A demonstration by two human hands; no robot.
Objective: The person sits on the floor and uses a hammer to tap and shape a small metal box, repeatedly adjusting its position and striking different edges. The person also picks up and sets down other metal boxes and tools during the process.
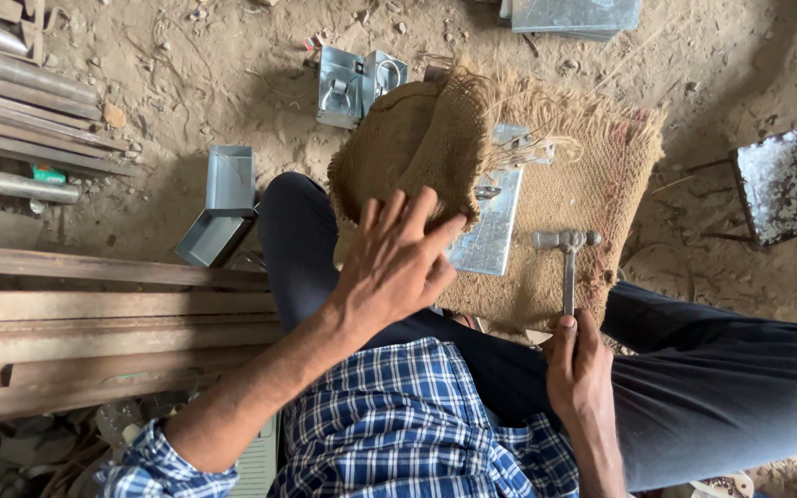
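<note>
Two bare hands were recorded in the single head view, over a dirt floor (186,83) of pale, gritty earth scattered with small stones.

Left hand (398,263): fingers (417,214) spread and open, palm down, resting against the folded edge of a coarse brown burlap sack (417,138). The sack was rough-woven, frayed into loose fibres along its upper edge, one flap turned up over itself, the rest lying flat across the person's lap and the floor.

Right hand (576,364): fingers closed around the lower end of a hammer (567,263). The hammer had a slim, straight metal handle and a small dull-grey steel head; the head lay on the burlap, just right of a flat metal plate.

Flat metal plate (489,235): thin, rectangular, shiny galvanised sheet, lying on the sack, its upper part tucked under the turned-up flap.

Surroundings: a folded sheet-metal bracket (357,83) with stamped recesses, beyond the sack; an open box-shaped metal channel (223,198), bent at an angle, to the left; long weathered wooden planks (94,323) stacked at the left edge, with grey metal pipes (20,83) above them; a shallow rusted tray (775,189) with a whitish crust, at the right. Sleeves of blue-and-white checked cloth; dark trousers.
</note>
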